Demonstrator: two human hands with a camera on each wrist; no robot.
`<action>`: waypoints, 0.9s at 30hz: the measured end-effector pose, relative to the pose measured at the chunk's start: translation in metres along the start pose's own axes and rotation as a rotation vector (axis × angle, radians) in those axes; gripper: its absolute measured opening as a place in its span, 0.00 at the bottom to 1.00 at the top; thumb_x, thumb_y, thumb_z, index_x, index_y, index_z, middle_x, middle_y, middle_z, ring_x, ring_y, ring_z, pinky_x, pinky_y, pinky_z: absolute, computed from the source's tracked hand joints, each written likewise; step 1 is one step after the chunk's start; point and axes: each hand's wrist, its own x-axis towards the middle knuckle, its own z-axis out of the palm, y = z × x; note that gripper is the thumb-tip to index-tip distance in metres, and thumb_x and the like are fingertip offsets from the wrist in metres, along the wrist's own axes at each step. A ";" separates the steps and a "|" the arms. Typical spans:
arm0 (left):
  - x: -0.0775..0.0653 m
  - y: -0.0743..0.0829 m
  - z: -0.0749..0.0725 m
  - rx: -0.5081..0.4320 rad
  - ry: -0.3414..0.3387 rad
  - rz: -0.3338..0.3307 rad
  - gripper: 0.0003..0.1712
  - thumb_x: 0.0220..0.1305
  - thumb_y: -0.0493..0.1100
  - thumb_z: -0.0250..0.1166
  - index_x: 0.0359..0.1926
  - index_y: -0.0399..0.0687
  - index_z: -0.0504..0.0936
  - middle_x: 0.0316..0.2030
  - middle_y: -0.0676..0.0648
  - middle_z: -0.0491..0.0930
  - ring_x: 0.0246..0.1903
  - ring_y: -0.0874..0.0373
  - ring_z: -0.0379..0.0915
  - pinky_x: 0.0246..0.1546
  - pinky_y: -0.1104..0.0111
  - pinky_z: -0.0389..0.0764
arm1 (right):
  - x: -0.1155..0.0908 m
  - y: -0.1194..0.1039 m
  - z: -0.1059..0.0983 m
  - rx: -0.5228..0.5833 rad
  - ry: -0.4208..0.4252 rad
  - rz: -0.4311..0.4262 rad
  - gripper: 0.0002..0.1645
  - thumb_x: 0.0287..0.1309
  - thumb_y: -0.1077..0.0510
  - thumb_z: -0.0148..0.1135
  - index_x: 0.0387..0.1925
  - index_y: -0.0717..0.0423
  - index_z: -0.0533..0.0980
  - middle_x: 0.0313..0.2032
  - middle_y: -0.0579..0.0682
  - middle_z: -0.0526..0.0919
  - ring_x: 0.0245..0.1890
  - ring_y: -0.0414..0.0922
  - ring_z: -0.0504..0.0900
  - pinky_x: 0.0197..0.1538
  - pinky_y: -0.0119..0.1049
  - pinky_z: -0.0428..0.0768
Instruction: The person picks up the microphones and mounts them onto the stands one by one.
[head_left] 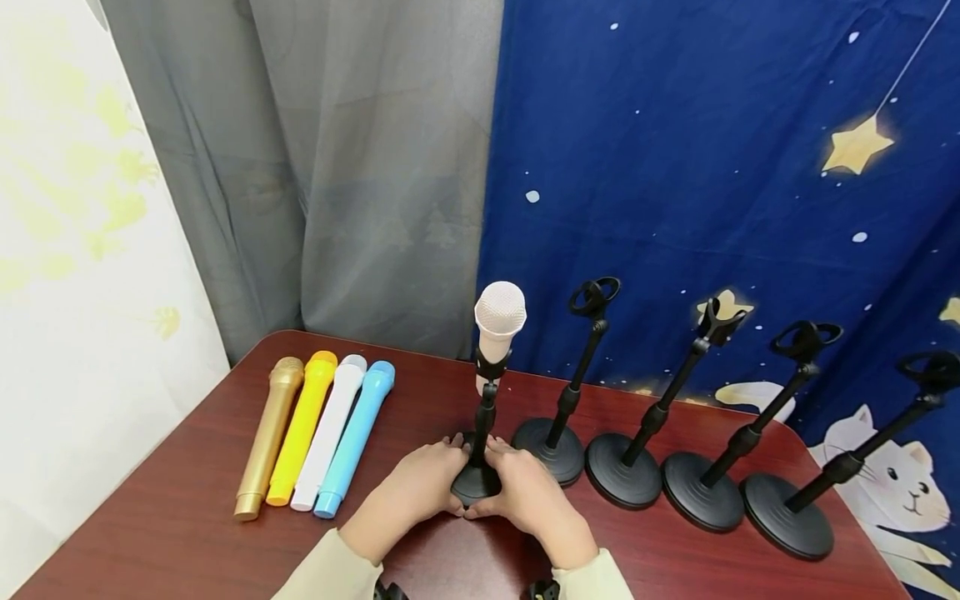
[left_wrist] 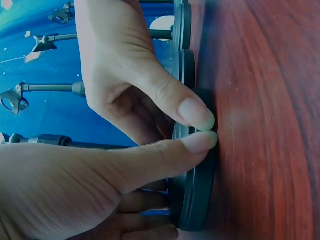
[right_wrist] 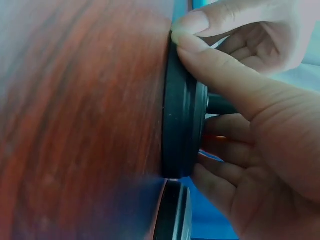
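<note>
In the head view, a white microphone (head_left: 501, 312) with a mesh head sits upright in the clip of a black desktop microphone stand (head_left: 485, 417). My left hand (head_left: 425, 477) grips the left side of the stand's round base (left_wrist: 195, 205), fingers reaching behind it. On the opposite side my right hand (head_left: 528, 492) holds the same base. Both wrist views show the two thumbs meeting at the base's near edge, with their tips pressed to its rim. The base stands on the table, its far side partly hidden by the hands.
Several black stands with bare clips, such as the nearest stand (head_left: 551, 450), line the table's right side. To the left lie a gold microphone (head_left: 270, 437), a yellow one (head_left: 302, 429), a second white one (head_left: 330, 433) and a blue one (head_left: 356, 437). Curtains (head_left: 397, 167) hang behind the table (head_left: 172, 508).
</note>
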 end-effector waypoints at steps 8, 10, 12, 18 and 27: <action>0.007 -0.011 0.004 -0.029 0.015 -0.004 0.39 0.38 0.43 0.86 0.55 0.36 0.84 0.56 0.33 0.82 0.51 0.41 0.82 0.49 0.53 0.82 | 0.007 -0.004 0.003 -0.016 -0.002 0.005 0.47 0.41 0.45 0.83 0.63 0.58 0.77 0.65 0.61 0.77 0.65 0.57 0.78 0.63 0.51 0.79; 0.010 -0.013 0.003 -0.033 0.024 -0.007 0.36 0.37 0.43 0.86 0.51 0.38 0.85 0.53 0.34 0.84 0.46 0.43 0.82 0.47 0.54 0.82 | 0.011 -0.004 0.002 -0.018 -0.008 0.017 0.48 0.41 0.44 0.83 0.64 0.58 0.77 0.65 0.61 0.77 0.64 0.57 0.80 0.62 0.51 0.79; 0.014 -0.014 0.001 -0.039 0.027 -0.019 0.33 0.36 0.42 0.86 0.48 0.40 0.86 0.49 0.36 0.85 0.43 0.45 0.83 0.45 0.54 0.82 | 0.017 -0.004 0.001 -0.021 -0.016 0.025 0.48 0.40 0.45 0.83 0.64 0.57 0.77 0.65 0.60 0.78 0.62 0.57 0.81 0.61 0.50 0.80; 0.037 -0.018 -0.006 -0.023 -0.023 -0.090 0.27 0.33 0.39 0.87 0.39 0.45 0.87 0.37 0.43 0.86 0.36 0.51 0.80 0.43 0.57 0.82 | 0.035 -0.001 -0.001 -0.012 -0.024 0.083 0.45 0.36 0.45 0.86 0.58 0.58 0.81 0.54 0.59 0.86 0.48 0.53 0.87 0.50 0.45 0.84; 0.066 -0.025 -0.014 -0.066 -0.069 -0.108 0.19 0.38 0.37 0.86 0.34 0.47 0.87 0.32 0.49 0.86 0.32 0.57 0.75 0.42 0.60 0.81 | 0.054 0.008 -0.008 -0.013 -0.019 0.131 0.31 0.36 0.48 0.86 0.43 0.57 0.83 0.39 0.55 0.88 0.37 0.48 0.83 0.43 0.42 0.81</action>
